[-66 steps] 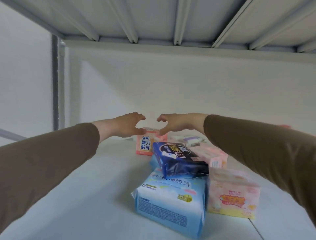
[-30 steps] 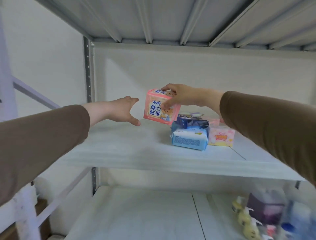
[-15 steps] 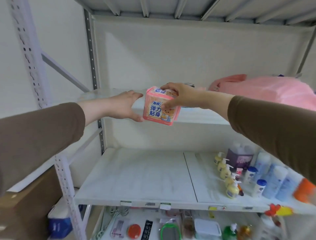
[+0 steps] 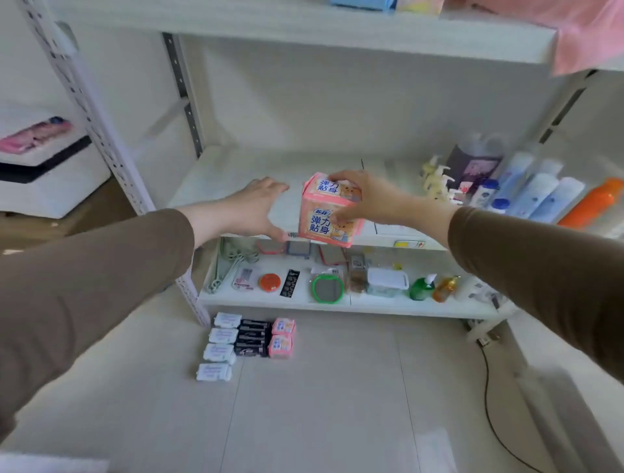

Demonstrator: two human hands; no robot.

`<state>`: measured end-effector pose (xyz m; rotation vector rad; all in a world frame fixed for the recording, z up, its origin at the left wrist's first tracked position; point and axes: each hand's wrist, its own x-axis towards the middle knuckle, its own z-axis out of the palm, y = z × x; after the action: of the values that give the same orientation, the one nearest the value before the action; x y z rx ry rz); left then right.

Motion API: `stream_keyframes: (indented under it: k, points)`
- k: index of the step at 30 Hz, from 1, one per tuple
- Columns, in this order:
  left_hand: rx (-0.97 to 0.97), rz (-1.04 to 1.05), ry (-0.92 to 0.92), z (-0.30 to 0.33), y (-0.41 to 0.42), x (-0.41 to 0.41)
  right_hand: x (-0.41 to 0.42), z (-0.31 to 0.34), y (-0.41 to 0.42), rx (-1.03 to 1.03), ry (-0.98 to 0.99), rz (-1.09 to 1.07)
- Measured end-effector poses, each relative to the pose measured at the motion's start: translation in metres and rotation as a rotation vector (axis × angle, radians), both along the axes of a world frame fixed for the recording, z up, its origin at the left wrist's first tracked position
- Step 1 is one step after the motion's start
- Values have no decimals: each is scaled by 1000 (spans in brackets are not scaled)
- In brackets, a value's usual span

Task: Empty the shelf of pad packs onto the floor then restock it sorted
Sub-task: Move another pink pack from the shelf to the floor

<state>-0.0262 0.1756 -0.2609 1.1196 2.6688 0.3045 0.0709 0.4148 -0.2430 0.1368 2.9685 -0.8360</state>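
While the right hand [image 4: 366, 199] grips the pink pad pack [image 4: 329, 211] by its top and near face, fingers over the upper edge and thumb on the front, the pack hangs in the air before the middle shelf [image 4: 233, 168], tilted slightly. Left hand [image 4: 251, 212] is extended just beside the pack, fingers spread and relaxed, holding nothing; whether its thumb touches the pack's lower corner cannot be told. Floor [image 4: 337, 388] below the rack carries three short rows of packs: white packs [image 4: 219, 347] on the left, black packs [image 4: 253, 339] in the centre, pink packs [image 4: 282, 337] on the right, rows touching. Blue pack [image 4: 361, 3] shows at the top shelf's edge. Bottles [image 4: 540, 195] stand at the middle shelf's right end. Lowest shelf holds small mixed goods, including a green-rimmed mirror [image 4: 327, 288].
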Motion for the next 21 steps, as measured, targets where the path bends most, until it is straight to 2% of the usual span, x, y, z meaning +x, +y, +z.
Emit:
stream_keyframes:
  k: [12,17,21]
  points:
    - [-13,48,-276,-224,-52,3,-1,-235,-55,-21,-134,-115]
    - [-58,119,-375,-314,-76,-2,-7,-336,-84,-92,-226,-143]
    - [-102,181,-447,-383,-83,-11,-16,-415,-97,-70,-300,-118]
